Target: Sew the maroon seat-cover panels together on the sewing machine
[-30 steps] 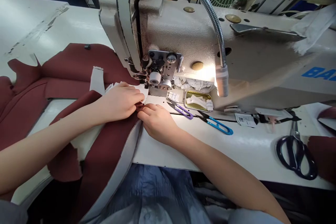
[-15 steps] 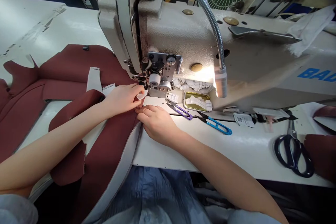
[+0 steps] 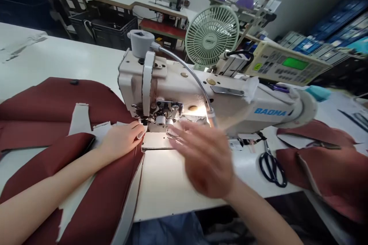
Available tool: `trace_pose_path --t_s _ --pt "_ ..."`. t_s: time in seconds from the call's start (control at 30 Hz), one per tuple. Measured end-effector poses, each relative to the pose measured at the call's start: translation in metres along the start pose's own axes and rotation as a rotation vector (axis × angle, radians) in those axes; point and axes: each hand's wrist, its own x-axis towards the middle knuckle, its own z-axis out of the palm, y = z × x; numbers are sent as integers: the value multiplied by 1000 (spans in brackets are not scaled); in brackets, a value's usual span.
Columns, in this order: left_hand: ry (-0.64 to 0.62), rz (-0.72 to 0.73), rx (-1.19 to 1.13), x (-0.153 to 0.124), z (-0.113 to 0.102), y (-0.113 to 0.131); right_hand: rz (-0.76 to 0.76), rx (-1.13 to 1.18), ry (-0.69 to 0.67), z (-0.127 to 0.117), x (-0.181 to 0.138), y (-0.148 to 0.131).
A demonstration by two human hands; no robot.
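My left hand rests by the presser foot of the sewing machine. Its fingers are curled and closed on the edge of a dark red sewn cover with pale backing. A small white piece shows at those fingertips; whether it is worn or pinched I cannot tell. My right hand, blurred by motion, is lifted over the machine bed, off the cover. Its fingers look stretched out, and I see nothing in them. The hand hides the spot where the thread snips lay.
Black-handled scissors lie at the right, beside more dark red pieces. A bendable lamp arches over the machine. Behind stand a green fan, a control panel and a dark crate.
My right hand has let go of the cover's edge and moved right and up. My left hand stays at the presser foot. The view has tilted up, showing more of the room.
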Motion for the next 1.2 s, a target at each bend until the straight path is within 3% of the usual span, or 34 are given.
trace_pose_path --t_s 0.13,0.23,0.3,0.6,1.03,1.2 --pt "-15 40 76 1 2 0 263 -406 115 -57 17 62" --pt "-20 51 92 1 2 0 455 -611 65 -73 7 107" --pt "-15 55 94 1 2 1 514 -669 27 -73 -1 122" --pt "-12 74 107 1 0 2 522 -769 85 -56 -7 124" --pt "18 89 165 -1 4 1 457 -714 149 -56 -11 130" --pt "20 73 168 -1 5 1 500 -726 87 -57 -11 131"
